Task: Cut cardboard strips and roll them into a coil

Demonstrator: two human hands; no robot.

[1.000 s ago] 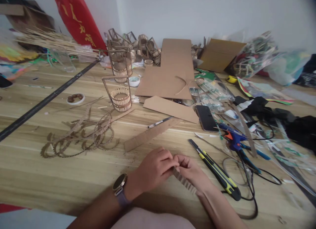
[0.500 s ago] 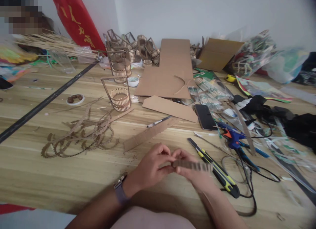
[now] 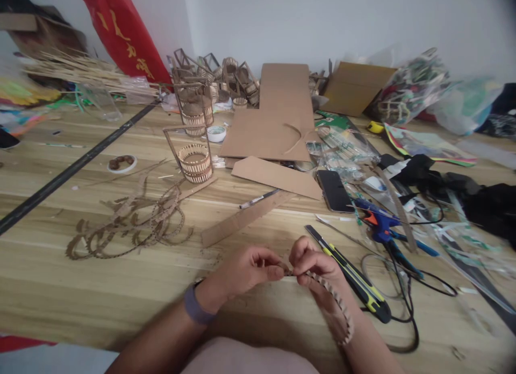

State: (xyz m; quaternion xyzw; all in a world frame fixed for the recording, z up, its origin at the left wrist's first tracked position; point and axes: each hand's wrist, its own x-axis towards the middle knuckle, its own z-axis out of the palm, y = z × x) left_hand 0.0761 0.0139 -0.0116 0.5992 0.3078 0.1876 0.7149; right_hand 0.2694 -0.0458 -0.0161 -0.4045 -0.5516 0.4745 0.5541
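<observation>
Between my two hands runs a narrow strip of corrugated cardboard (image 3: 334, 294), its ridged edge showing. My left hand (image 3: 248, 269) pinches one end between thumb and fingers; the very tip is hidden there. My right hand (image 3: 318, 269) is closed on the strip just beside it, and the longer part curls down over the right wrist. A yellow and black utility knife (image 3: 350, 277) lies right of my right hand with its blade out. Beyond my hands a flat cardboard piece (image 3: 245, 218) rests on the table beside a pen (image 3: 259, 199).
Curled cardboard strips (image 3: 133, 223) lie at left. A small handled basket (image 3: 195, 163) stands near a white lid with brown pieces (image 3: 121, 163). Cardboard sheets (image 3: 266, 135) lie at centre. A phone (image 3: 335, 191), a blue glue gun (image 3: 379, 223) and its cable crowd the right.
My hands have drawn slightly apart and turned. The cardboard strip, earlier flat and blurred across my right hand, now curves down over the right wrist.
</observation>
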